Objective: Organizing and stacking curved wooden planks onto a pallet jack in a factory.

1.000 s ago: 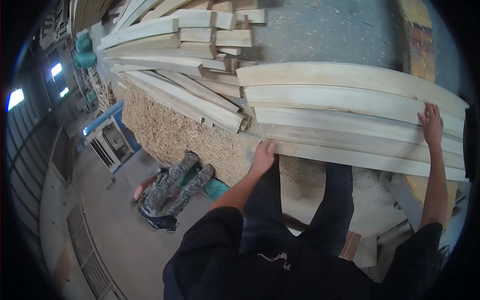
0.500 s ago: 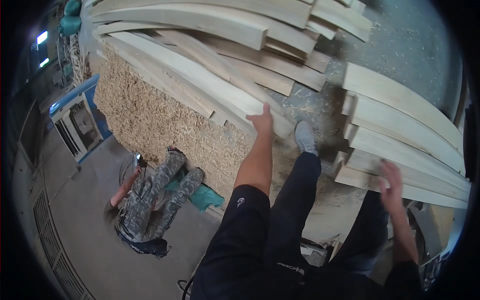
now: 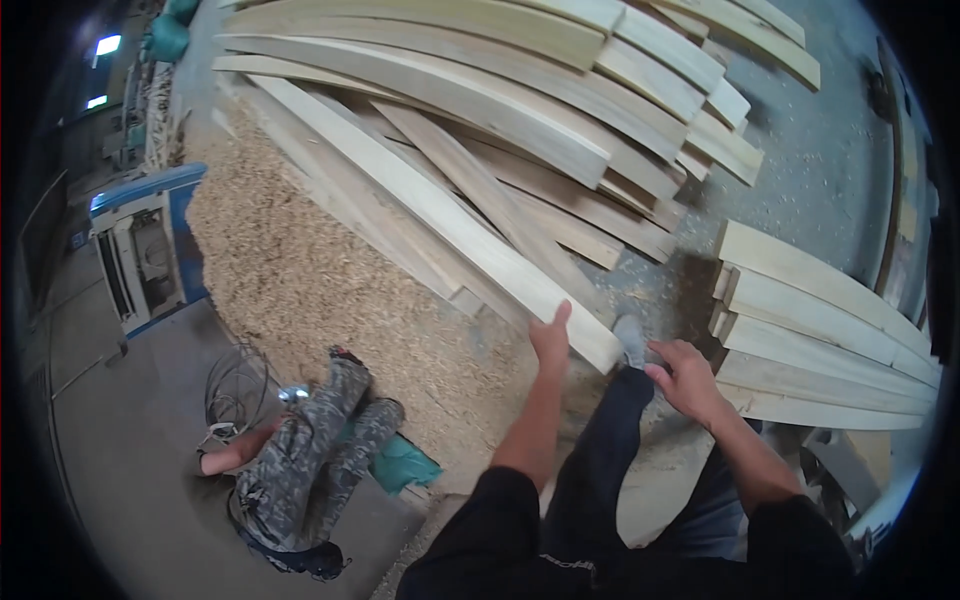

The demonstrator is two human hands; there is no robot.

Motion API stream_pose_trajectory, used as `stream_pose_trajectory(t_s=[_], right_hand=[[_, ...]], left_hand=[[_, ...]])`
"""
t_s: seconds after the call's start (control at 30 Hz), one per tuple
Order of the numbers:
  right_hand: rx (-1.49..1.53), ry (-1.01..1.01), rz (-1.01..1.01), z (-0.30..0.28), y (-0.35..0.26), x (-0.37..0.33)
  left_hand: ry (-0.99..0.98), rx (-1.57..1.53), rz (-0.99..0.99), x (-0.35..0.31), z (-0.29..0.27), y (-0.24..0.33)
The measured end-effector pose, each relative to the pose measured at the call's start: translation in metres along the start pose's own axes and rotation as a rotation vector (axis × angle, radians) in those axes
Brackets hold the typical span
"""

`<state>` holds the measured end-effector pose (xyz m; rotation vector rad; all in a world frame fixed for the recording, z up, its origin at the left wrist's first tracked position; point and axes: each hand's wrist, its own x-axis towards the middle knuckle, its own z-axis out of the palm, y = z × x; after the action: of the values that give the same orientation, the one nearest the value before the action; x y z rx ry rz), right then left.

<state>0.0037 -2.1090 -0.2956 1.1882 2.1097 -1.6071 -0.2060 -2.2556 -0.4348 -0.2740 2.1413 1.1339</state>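
A long pale wooden board (image 3: 430,207) runs diagonally from the far left toward me, over other boards and wood shavings. My left hand (image 3: 549,342) is closed on its long edge close to the near end, with the thumb on the upper face; the fingers beneath are hidden. Just right of that end is my right hand (image 3: 688,380), holding nothing, with thumb and forefinger apart. It appears separate from the board, above my grey shoe (image 3: 630,342).
Many boards are piled at the back (image 3: 400,75). A second board stack (image 3: 820,345) lies to the right. Wood shavings (image 3: 290,240) spread at left, beside a blue-framed machine (image 3: 155,245). A co-worker in camouflage trousers (image 3: 310,460) is low at left, near a green sheet (image 3: 405,465).
My right hand has come left from the right stack toward the board's end. The left hand now grips the edge near that end. The view has shifted, and the co-worker's arm has moved.
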Motion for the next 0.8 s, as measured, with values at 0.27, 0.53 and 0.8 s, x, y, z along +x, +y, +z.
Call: stream_pose_trajectory(t_s=[0.27, 0.53, 0.8], right_hand=[[-0.077, -0.056, -0.371, -0.014, -0.153, 0.110], [-0.074, -0.120, -0.097, -0.008, -0.166, 0.075], [-0.122, -0.184, 0.077, -0.148, 0.020, -0.101]], left_hand=[[0.089, -0.119, 0.122, -0.126, -0.035, 0.104], [-0.128, 0.295, 0.307, -0.298, 0.022, 0.049], [-1.127, 0.213, 0.044, -0.475, 0.120, -0.018]])
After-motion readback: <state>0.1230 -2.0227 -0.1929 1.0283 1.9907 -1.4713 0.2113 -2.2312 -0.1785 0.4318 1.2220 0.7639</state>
